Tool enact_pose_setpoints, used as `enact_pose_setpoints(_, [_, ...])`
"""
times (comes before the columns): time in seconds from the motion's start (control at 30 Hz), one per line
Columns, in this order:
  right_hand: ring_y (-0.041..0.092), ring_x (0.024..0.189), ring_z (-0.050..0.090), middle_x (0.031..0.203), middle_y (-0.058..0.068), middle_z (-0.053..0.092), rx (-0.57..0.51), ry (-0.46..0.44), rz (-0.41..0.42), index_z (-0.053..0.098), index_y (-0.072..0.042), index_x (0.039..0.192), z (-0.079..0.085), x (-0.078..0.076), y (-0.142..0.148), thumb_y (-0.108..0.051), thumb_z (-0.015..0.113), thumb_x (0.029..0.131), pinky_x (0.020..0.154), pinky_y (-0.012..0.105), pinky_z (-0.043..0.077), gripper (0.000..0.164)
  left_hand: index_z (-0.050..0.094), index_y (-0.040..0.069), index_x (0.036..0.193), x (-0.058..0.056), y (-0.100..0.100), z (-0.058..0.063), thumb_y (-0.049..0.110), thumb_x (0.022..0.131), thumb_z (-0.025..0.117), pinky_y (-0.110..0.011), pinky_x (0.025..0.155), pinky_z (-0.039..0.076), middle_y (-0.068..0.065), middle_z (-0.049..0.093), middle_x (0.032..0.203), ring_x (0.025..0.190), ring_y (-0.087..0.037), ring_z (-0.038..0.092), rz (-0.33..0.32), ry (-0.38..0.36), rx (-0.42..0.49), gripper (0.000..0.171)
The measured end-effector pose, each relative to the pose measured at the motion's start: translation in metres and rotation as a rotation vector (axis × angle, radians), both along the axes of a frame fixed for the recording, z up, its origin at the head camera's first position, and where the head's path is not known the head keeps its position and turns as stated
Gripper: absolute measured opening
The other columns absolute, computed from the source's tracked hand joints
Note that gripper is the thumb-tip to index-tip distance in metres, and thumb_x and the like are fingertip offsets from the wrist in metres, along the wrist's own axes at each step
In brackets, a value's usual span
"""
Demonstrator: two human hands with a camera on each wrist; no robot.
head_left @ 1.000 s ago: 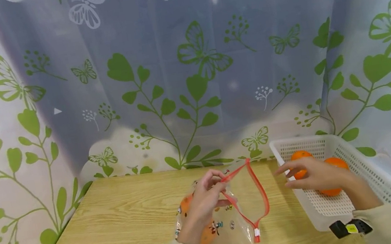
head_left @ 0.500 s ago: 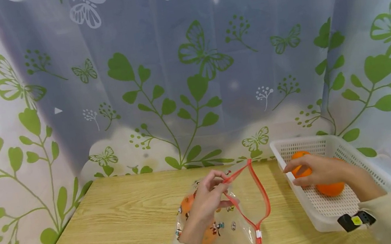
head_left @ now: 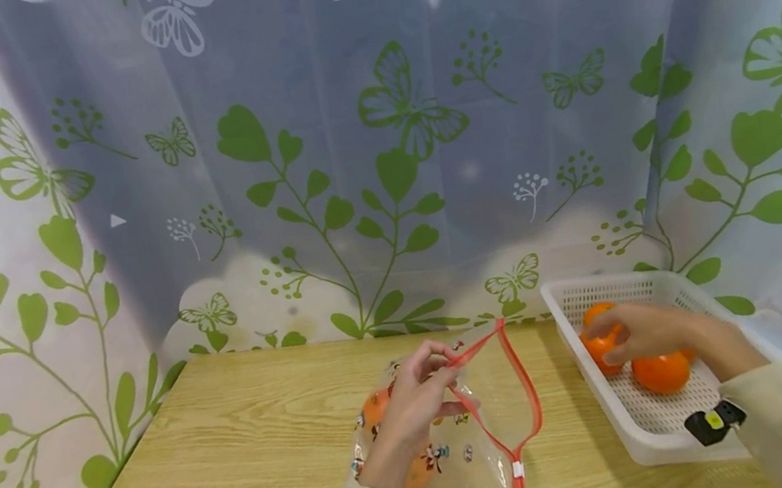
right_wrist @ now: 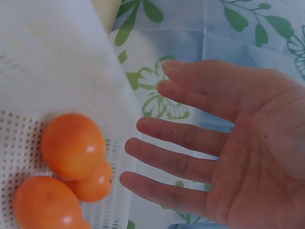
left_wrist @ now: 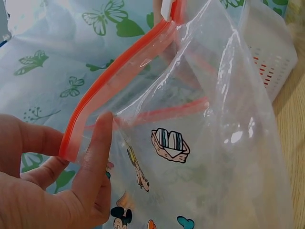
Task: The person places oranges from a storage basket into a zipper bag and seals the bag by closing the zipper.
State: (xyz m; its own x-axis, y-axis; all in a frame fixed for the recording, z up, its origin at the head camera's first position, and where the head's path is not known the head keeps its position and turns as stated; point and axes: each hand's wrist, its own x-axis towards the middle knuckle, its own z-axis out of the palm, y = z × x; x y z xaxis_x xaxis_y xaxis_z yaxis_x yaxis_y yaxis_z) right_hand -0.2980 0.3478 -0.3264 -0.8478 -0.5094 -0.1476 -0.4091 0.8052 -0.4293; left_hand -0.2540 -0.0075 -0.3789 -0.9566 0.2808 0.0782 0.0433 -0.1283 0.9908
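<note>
My left hand (head_left: 416, 409) pinches the rim of a clear zip bag (head_left: 473, 468) with cartoon prints. The bag's red zip edge (left_wrist: 100, 81) gapes apart, and a white slider (head_left: 518, 469) sits at its near end. Orange fruits (head_left: 377, 405) show through the film, partly behind the left hand. My right hand (head_left: 650, 332) hovers over a white perforated basket (head_left: 636, 439), with its fingers spread in the right wrist view. Several oranges (right_wrist: 74, 145) lie in the basket, apart from the fingers there. One orange (head_left: 663, 374) lies below the palm in the head view.
A pale wooden table (head_left: 262, 449) carries the bag, with the basket at its right end. Behind and at both sides hangs a cloth (head_left: 334, 269) with green leaves and butterflies. Black straps (head_left: 714, 423) circle both wrists.
My right hand has moved a little right and down from the basket's left rim to above the oranges. The left hand and the bag have stayed in place.
</note>
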Motion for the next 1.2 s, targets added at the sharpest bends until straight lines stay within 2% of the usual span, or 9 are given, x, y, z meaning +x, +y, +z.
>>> enact_pose_setpoints(0.23, [0.046, 0.121, 0.062, 0.130, 0.022, 0.068, 0.065, 0.014, -0.028, 0.069, 0.000, 0.126, -0.003, -0.008, 0.008, -0.015, 0.078, 0.089, 0.098, 0.059, 0.055, 0.041, 0.062, 0.010, 0.113, 0.007, 0.001, 0.003, 0.013, 0.105, 0.057, -0.036, 0.068, 0.064, -0.012, 0.060, 0.114, 0.082, -0.018, 0.060, 0.017, 0.075, -0.109, 0.010])
enact_pose_setpoints(0.4, [0.043, 0.117, 0.064, 0.126, 0.020, 0.070, 0.086, 0.003, -0.037, 0.069, 0.000, 0.124, -0.005, -0.013, 0.014, -0.016, 0.079, 0.089, 0.096, 0.058, 0.056, 0.040, 0.063, 0.010, 0.113, 0.009, 0.003, 0.004, 0.012, 0.105, 0.057, -0.035, 0.065, 0.064, -0.009, 0.058, 0.108, 0.075, -0.019, 0.062, 0.003, 0.111, -0.156, 0.011])
enact_pose_setpoints(0.73, [0.028, 0.099, 0.065, 0.124, 0.027, 0.063, 0.088, -0.132, -0.156, 0.066, 0.001, 0.126, -0.008, -0.020, 0.029, -0.015, 0.078, 0.089, 0.075, 0.045, 0.061, 0.043, 0.064, 0.010, 0.114, 0.010, 0.003, 0.006, 0.010, 0.103, 0.056, -0.036, 0.065, 0.064, -0.010, 0.060, 0.109, 0.082, -0.019, 0.062, -0.012, 0.085, -0.150, 0.013])
enact_pose_setpoints(0.97, [0.032, 0.098, 0.065, 0.120, 0.027, 0.062, 0.183, -0.163, -0.213, 0.063, 0.001, 0.127, -0.009, -0.028, 0.035, -0.019, 0.077, 0.090, 0.075, 0.049, 0.061, 0.044, 0.065, 0.010, 0.114, 0.008, 0.004, 0.006, 0.012, 0.103, 0.058, -0.035, 0.067, 0.064, -0.012, 0.062, 0.116, 0.090, -0.019, 0.062, -0.030, 0.051, -0.140, 0.013])
enact_pose_setpoints(1.2, [0.035, 0.102, 0.062, 0.120, 0.026, 0.058, 0.210, -0.212, -0.306, 0.061, -0.004, 0.128, -0.010, -0.030, 0.041, -0.018, 0.079, 0.089, 0.080, 0.055, 0.061, 0.045, 0.065, 0.010, 0.115, 0.008, 0.004, 0.005, 0.011, 0.103, 0.057, -0.034, 0.066, 0.064, -0.011, 0.061, 0.116, 0.085, -0.020, 0.064, -0.041, 0.040, -0.129, 0.014])
